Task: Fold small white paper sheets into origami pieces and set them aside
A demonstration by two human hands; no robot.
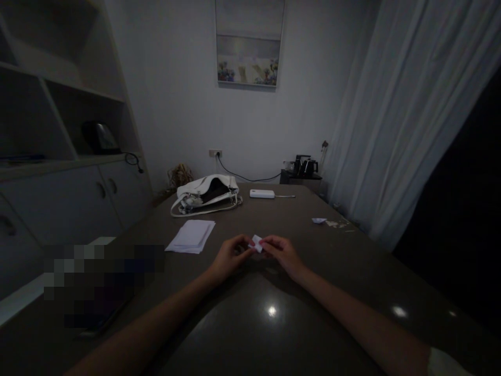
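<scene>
Between my two hands, just above the dark table [242,334], is a small folded piece of white paper [257,243]. My left hand [234,254] pinches its left edge between thumb and fingers. On the opposite side my right hand [285,254] grips it the same way. The exact folds are too small to make out. A stack of white paper sheets [191,235] lies to the left of my left hand. Farther right sits a small folded paper shape [319,221], apart from both hands.
A white handbag [207,193] and a white power bank [262,194] with a short cable lie toward the far end. Paper scraps [338,224] are near the right edge. A pixelated patch hides the left front. A curtain [360,115] hangs at right.
</scene>
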